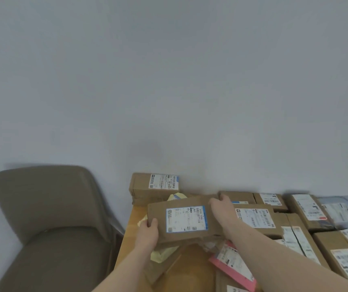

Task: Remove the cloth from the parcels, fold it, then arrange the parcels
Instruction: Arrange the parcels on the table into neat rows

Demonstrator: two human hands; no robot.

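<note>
A flat brown cardboard parcel (pixel 186 220) with a blue-edged white label is held between both hands above the left end of the wooden bench (pixel 132 222). The left hand (pixel 147 230) grips its corner at about eight o'clock, thumb on top and fingers curled beneath. The right hand (pixel 221 204) holds the far edge at about two o'clock, fingers curled over that edge.

Under the held parcel a pale yellow bag (pixel 162 252) shows at seven o'clock and again at eleven o'clock. At five o'clock a pink mailer (pixel 232 266) lies flat on the bench, partly hidden by the right forearm. At twelve o'clock a brown box (pixel 154 187) with a white label stands against the grey wall (pixel 168 81).

To three o'clock more brown boxes (pixel 253 220) lie close together in rows, labels up, with a grey plastic mailer (pixel 341 209) at the far right. No cloth can be made out among them.

At nine o'clock, beside the bench, stands a brown padded chair (pixel 51 218).
</note>
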